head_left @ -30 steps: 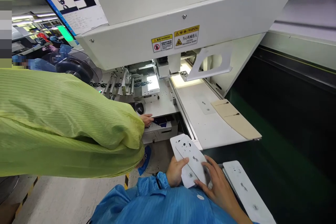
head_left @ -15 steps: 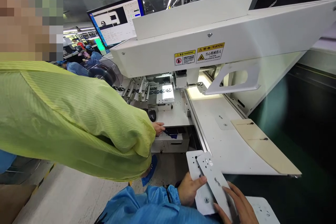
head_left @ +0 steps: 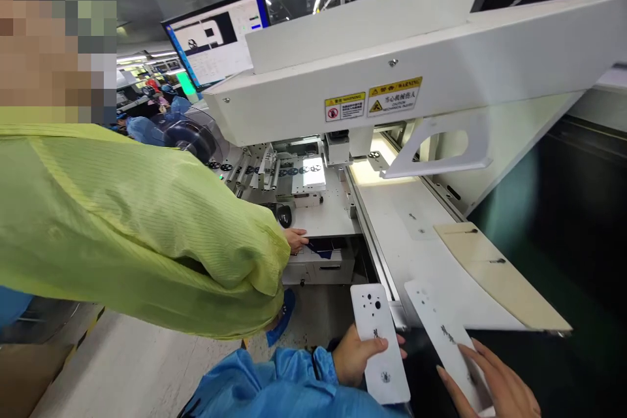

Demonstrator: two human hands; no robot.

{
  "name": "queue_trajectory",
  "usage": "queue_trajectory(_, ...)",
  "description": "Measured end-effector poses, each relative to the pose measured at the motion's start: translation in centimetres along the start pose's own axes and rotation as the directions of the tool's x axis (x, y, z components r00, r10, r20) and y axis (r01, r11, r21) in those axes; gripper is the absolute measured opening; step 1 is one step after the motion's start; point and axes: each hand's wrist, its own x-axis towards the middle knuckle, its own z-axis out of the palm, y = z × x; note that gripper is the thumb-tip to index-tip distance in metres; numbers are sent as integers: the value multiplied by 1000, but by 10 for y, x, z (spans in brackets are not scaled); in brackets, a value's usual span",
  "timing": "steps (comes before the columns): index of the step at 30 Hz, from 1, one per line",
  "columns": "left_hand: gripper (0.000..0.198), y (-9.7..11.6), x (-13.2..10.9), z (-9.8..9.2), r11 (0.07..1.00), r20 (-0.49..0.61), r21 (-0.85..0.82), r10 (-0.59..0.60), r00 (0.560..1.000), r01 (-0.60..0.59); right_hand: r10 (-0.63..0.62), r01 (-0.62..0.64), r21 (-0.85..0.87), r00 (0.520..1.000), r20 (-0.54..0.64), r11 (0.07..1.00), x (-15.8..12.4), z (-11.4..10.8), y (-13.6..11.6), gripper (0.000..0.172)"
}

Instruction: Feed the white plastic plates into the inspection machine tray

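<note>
My left hand point(head_left: 360, 356) grips a white rectangular panel point(head_left: 386, 379) with black holes near its top and small dark prints, thumb on its face and fingertips round its right edge. To the right, my right hand point(head_left: 494, 379) holds a second white panel point(head_left: 431, 313) by its edges, tilted with its top end leaning left. This second panel overlaps the front edge of the white work surface point(head_left: 392, 222). The two panels are apart.
A white machine arm point(head_left: 294, 104) with warning labels spans above. A tan board point(head_left: 490, 261) lies at the right. A co-worker's yellow-green sleeve point(head_left: 196, 241) fills the left, with that person's hand point(head_left: 296, 240) at the machine table. A monitor point(head_left: 215, 39) stands behind.
My right hand has moved right with its panel, which has come away from the panel in my left hand. The holes on the left panel now show fully. The co-worker's hand has not moved.
</note>
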Motion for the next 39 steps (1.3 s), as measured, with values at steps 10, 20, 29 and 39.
queue_trajectory(10,45,4,-9,0,984,-52,87,-150,987,154,206,-203,-70,978,27,977,12,-7,9,46)
queue_trajectory(20,45,2,-8,-2,980,-74,109,-157,985,165,297,-266,-206,945,140,942,56,11,22,48)
queue_trajectory(29,48,5,-6,-2,980,-119,108,-153,981,166,319,-248,-305,924,211,920,72,19,22,51)
queue_trajectory(39,44,4,-2,3,977,-103,130,-157,982,170,157,-57,-249,903,400,967,64,33,12,55)
